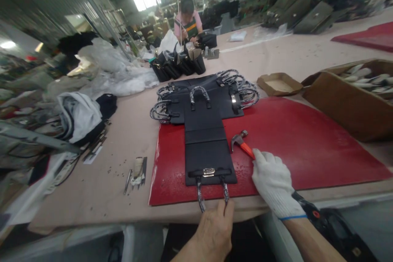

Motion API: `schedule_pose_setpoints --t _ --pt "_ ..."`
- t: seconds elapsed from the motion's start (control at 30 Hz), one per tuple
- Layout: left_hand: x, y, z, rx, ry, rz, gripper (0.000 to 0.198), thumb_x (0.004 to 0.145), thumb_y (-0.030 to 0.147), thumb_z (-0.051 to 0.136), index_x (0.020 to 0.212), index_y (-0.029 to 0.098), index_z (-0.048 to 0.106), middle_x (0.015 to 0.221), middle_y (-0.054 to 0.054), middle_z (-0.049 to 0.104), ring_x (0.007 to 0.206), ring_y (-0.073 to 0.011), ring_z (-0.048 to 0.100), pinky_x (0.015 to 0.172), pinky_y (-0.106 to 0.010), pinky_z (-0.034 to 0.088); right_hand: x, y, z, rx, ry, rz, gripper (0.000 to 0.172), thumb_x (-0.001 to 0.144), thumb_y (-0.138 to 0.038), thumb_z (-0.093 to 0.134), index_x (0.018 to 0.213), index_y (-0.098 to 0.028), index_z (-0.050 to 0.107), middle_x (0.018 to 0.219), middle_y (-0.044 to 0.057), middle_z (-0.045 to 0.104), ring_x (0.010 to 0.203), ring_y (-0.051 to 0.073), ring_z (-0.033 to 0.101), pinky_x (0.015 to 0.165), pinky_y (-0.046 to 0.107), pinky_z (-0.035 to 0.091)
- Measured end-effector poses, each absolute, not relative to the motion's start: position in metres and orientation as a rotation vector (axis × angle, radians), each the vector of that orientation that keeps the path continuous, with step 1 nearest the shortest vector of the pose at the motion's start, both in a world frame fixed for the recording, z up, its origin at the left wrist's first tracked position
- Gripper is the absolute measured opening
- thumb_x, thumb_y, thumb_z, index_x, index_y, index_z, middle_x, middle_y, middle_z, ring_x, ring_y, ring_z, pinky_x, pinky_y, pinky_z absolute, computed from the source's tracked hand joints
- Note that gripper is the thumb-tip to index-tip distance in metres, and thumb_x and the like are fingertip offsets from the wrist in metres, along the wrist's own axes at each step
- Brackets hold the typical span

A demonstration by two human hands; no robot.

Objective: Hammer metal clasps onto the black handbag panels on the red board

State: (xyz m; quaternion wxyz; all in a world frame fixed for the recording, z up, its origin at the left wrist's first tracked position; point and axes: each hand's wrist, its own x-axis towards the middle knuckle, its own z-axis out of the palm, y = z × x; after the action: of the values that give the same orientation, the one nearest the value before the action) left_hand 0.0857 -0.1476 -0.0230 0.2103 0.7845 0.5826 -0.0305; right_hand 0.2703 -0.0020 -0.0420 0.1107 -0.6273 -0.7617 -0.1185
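Two hands reached in at the near edge of the worktop (pixel 119 131). The left hand (pixel 216 227), bare, had its fingers closed on the plastic-wrapped handle (pixel 226 191) of a black bag panel (pixel 206 152); it covered part of the handle's loop, and exactly how the fingertips met could not be told. The panel lay lengthwise on a red mat (pixel 307 143), its metal clasp (pixel 209 172) towards the near end, its far part hiding much of a stack of black panels (pixel 178 108). The right hand (pixel 273 178), in a white knitted glove, had its fingers wrapped around the orange grip of a claw hammer (pixel 245 148), the fist concealing the rest of the grip. The hammer's head was just right of the panel; whether it touched the mat was unclear. A cardboard box (pixel 344 106) was cut off at the right edge, its pale contents hard to identify. Beyond, a co-worker (pixel 188 20) sat blurred behind black bags (pixel 178 65).
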Motion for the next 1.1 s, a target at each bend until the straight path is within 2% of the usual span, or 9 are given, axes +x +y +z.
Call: schedule_pose_setpoints --t 0.17,0.27,0.33,0.43,0.53,0.63,0.9,1.0,1.1 --pt "0.096 -0.142 -0.012 2.130 1.590 -0.147 0.078 0.071 -0.002 0.055 0.147 0.011 0.045 0.124 -0.018 0.064 0.090 -0.0305 0.073 0.076 -0.043 0.065 0.278 0.004 -0.038 -1.789 -2.206 -0.322 0.031 0.097 -0.017 0.056 0.126 -0.010 0.066 0.112 0.016 0.066 0.084 0.031 0.059 0.065 0.041 0.045" --pt "0.095 -0.144 -0.012 2.164 1.576 -0.143 0.080 0.069 0.000 0.058 0.147 0.008 0.043 0.122 -0.018 0.064 0.088 -0.0313 0.072 0.073 -0.043 0.065 0.271 0.000 -0.034 -1.586 -2.170 -0.298 0.035 0.100 -0.024 0.050 0.128 -0.007 0.064 0.124 0.020 0.064 0.099 0.036 0.061 0.085 0.048 0.051" --pt "0.094 -0.145 -0.014 2.191 1.569 -0.114 0.077 0.070 0.004 0.060 0.145 0.006 0.043 0.117 -0.018 0.065 0.086 -0.0319 0.072 0.067 -0.043 0.064 0.260 -0.005 -0.035 -1.413 -2.156 -0.248 0.038 0.104 -0.029 0.045 0.129 -0.007 0.063 0.127 0.022 0.063 0.109 0.039 0.060 0.100 0.054 0.047" --pt "0.092 -0.144 -0.017 2.218 1.579 -0.058 0.060 0.076 0.012 0.061 0.134 0.007 0.050 0.109 -0.016 0.066 0.080 -0.0306 0.070 0.057 -0.041 0.060 0.236 -0.014 -0.045 -1.155 -2.242 -0.082 0.042 0.106 -0.035 0.042 0.132 -0.008 0.060 0.129 0.021 0.063 0.116 0.039 0.060 0.109 0.059 0.042" --pt "0.088 -0.141 -0.017 2.242 1.601 -0.023 0.040 0.084 0.016 0.060 0.123 0.009 0.055 0.104 -0.015 0.065 0.077 -0.0279 0.068 0.050 -0.038 0.055 0.216 -0.013 -0.058 -0.978 -2.396 0.057 0.045 0.105 -0.038 0.042 0.134 -0.010 0.060 0.137 0.019 0.060 0.128 0.040 0.053 0.112 0.062 0.040" --pt "0.086 -0.138 -0.014 2.295 1.560 0.057 0.039 0.087 0.020 0.061 0.122 0.007 0.053 0.103 -0.015 0.064 0.079 -0.0271 0.067 0.045 -0.034 0.049 0.208 -0.004 -0.065 -0.942 -2.466 0.107 0.047 0.102 -0.039 0.044 0.136 -0.011 0.061 0.144 0.018 0.055 0.138 0.041 0.044 0.114 0.063 0.038" --pt "0.082 -0.143 -0.033 2.459 1.552 0.209 0.024 0.094 0.030 0.059 0.108 0.010 0.055 0.093 -0.010 0.059 0.071 -0.0216 0.062 0.038 -0.030 0.034 0.204 -0.003 -0.062 -0.922 -2.515 0.043 0.053 0.104 -0.044 0.038 0.137 -0.008 0.059 0.144 0.021 0.055 0.137 0.044 0.045 0.112 0.066 0.041" --pt "0.072 -0.148 -0.036 2.484 1.555 0.351 0.033 0.087 0.032 0.068 0.110 0.013 0.056 0.093 -0.008 0.060 0.070 -0.0202 0.061 0.042 -0.031 0.037 0.200 -0.008 -0.063 -0.933 -2.515 -0.023 0.054 0.106 -0.045 0.035 0.136 -0.007 0.059 0.143 0.022 0.055 0.134 0.046 0.048 0.110 0.068 0.042" --pt "0.047 -0.152 -0.028 2.579 1.460 0.612 0.021 0.089 0.027 0.064 0.106 0.016 0.058 0.092 -0.006 0.062 0.077 -0.0194 0.063 0.059 -0.033 0.048 0.200 -0.008 -0.065 -0.925 -2.514 -0.026 0.054 0.107 -0.044 0.033 0.138 -0.007 0.057 0.143 0.022 0.055 0.133 0.046 0.049 0.109 0.068 0.043"
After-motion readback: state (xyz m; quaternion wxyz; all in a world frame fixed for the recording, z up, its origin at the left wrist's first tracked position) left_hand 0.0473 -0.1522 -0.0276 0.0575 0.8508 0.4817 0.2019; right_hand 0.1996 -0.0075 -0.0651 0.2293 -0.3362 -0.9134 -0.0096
